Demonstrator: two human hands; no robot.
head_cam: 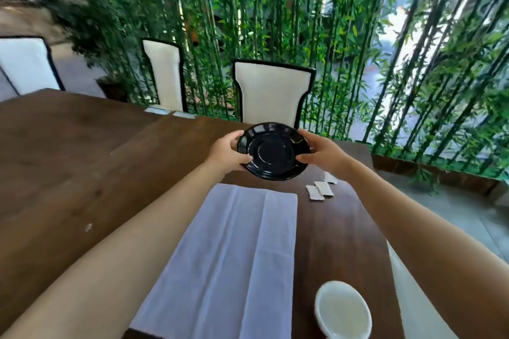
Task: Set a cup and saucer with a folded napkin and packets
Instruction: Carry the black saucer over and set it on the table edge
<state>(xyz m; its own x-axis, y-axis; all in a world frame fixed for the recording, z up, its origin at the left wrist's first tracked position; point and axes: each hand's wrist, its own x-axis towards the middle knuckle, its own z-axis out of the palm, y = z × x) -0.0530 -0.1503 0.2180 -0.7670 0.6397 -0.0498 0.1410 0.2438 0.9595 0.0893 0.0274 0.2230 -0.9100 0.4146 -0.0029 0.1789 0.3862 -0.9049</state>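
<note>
Nearest me, a white cup (343, 311) stands on the brown table (68, 173) at the lower right, its near rim cut off by the frame edge. Just left of it my white napkin (234, 250) lies flat with lengthwise creases, its near end also cut off. Beyond it to the right lie 3 small white packets (321, 188), the farthest partly hidden behind my right forearm; any print on them is too small to read. Farther out, I hold the black saucer (274, 151) tilted toward me above the table, my left hand (227, 153) gripping its left rim and my right hand (325, 153) its right rim. No marking shows on it. Past the table stand white chairs (271, 91) before blurred bamboo (275, 8).
</note>
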